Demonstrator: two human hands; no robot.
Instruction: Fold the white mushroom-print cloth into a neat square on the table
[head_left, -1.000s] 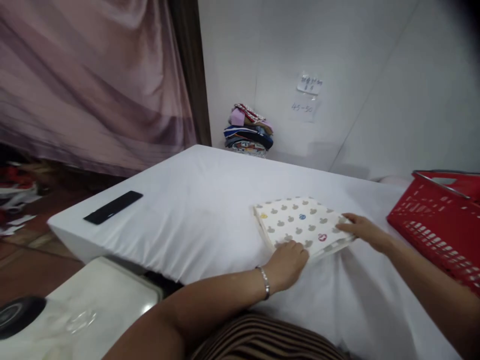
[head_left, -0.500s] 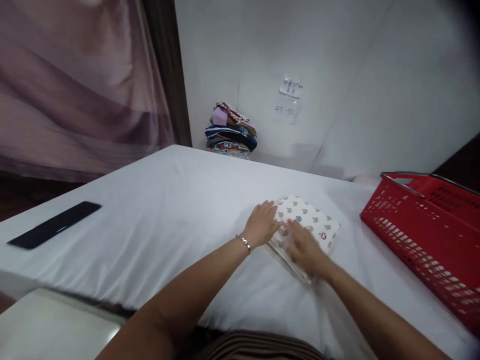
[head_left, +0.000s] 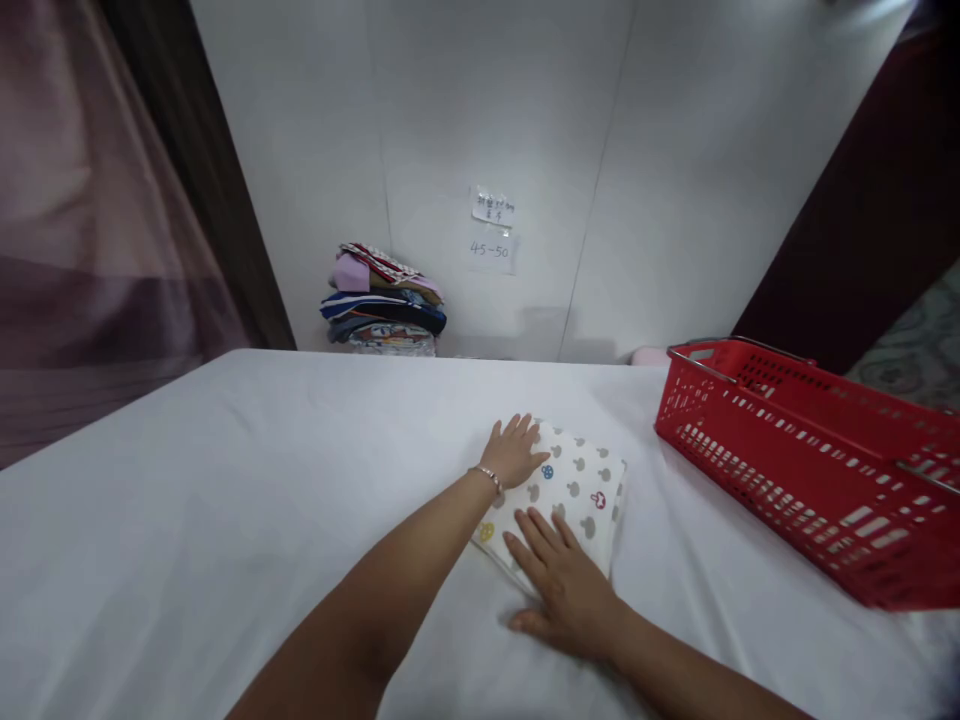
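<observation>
Left hand (head_left: 513, 456): spread open on folded cloth (head_left: 576, 478), gripping nothing; I judge it's steadying.
Right hand (head_left: 564, 590): likewise open, empty, probably pressing it flat.

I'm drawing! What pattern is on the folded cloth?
Folded cloth: white, with grey, blue, red and yellow mushroom shapes; head view.

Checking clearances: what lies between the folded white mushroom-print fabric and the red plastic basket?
In the head view, a stretch of white sheet lies between the fabric and the basket.
</observation>
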